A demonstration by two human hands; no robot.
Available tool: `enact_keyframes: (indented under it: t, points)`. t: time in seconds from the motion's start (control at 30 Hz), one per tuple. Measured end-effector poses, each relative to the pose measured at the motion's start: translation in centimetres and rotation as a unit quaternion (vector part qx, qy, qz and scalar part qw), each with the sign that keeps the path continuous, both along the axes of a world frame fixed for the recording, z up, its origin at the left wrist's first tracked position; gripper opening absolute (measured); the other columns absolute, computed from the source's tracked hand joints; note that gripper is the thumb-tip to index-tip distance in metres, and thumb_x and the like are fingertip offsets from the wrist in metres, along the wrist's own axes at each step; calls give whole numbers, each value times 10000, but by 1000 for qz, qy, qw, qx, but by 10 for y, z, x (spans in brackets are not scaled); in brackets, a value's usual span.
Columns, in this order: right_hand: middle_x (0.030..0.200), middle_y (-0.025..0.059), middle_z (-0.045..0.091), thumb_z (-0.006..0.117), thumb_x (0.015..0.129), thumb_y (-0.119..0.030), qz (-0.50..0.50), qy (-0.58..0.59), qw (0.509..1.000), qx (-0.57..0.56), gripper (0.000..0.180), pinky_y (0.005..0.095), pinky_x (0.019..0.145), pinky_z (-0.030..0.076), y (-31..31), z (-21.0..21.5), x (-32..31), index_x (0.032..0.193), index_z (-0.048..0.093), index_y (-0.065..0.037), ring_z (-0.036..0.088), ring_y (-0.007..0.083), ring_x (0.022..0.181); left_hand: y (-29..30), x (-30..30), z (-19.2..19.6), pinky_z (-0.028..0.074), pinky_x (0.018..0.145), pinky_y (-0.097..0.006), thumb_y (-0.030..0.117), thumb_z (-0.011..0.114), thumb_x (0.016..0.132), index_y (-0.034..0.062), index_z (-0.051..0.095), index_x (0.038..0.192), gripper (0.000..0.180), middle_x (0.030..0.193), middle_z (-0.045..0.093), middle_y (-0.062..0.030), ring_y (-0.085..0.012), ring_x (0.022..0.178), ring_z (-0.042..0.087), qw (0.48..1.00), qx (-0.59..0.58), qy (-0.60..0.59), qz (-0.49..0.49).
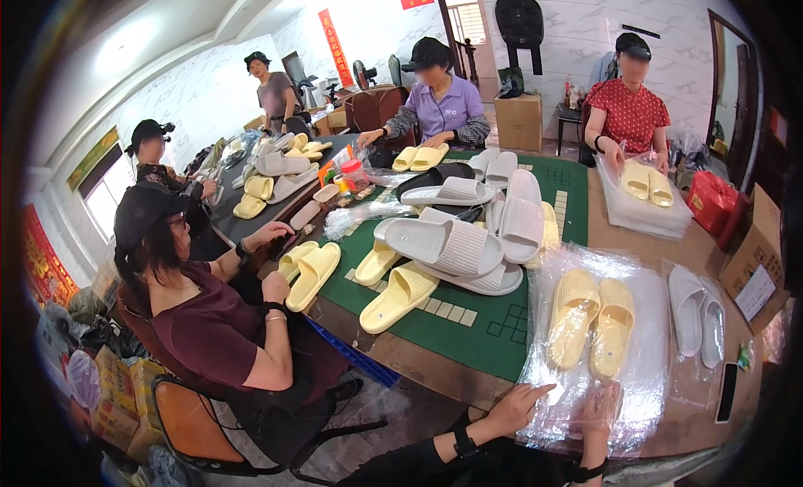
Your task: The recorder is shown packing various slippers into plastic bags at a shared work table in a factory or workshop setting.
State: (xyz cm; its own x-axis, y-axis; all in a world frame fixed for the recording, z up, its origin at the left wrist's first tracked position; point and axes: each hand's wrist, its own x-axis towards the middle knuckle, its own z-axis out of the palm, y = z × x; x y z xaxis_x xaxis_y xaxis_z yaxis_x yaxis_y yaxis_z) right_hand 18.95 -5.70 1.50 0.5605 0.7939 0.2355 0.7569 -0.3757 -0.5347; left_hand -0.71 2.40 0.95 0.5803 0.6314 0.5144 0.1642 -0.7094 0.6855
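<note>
A pair of pale yellow slides, a left slide [574, 320] and a right slide [612, 328], lies side by side on a stack of clear plastic bags [644, 403] right in front of me. My left hand [517, 409] rests at the near left edge of the bags, its fingers stretched out and holding nothing. Just below the heel of the right slide is my right hand [599, 412]. Glossy plastic and glare blur its fingers, so their grip is unclear. Whether the slides lie inside the top bag or on it, I cannot tell.
Right of the stack lie bagged grey slides [696, 311] and a black phone [727, 392]. Grey slides [443, 240] pile up on the green mat [493, 345]. A cardboard box [757, 261] stands at the right edge. Co-workers sit around the table, one [217, 320] close on my left.
</note>
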Motion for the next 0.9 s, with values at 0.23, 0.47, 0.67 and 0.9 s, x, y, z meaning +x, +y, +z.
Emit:
enact_keyframes:
  t: [0.23,0.47,0.67,0.9]
  points:
    - [1242,275,525,535,918,-177,4,85,994,-62,376,511,1038,327,4,19,-8,1258,525,-17,442,454,1189,0,-2,-2,460,770,-396,-63,536,735,82,499,1330,614,789,505,-158,-324,774,519,1000,-7,7,1]
    - [1247,253,511,527,906,-211,6,-15,1000,-12,391,505,1003,348,5,-27,4,1247,535,-20,455,434,1163,1,-1,-3,461,764,-398,-73,529,726,75,498,1330,622,797,517,-160,-325,777,523,1000,-6,7,-3]
    - [1221,221,517,543,866,-202,20,-25,999,12,363,504,966,365,6,-24,2,1192,563,-43,492,408,1114,0,-1,0,462,765,-400,-72,531,725,73,500,1328,620,803,525,-162,-329,780,526,1000,-5,8,-2]
    - [1227,210,508,545,861,-202,28,-35,998,37,352,519,950,364,5,-34,4,1182,561,-59,494,395,1119,0,-1,-2,464,769,-398,-68,533,729,69,500,1326,614,817,539,-166,-330,792,535,1000,-6,9,-3]
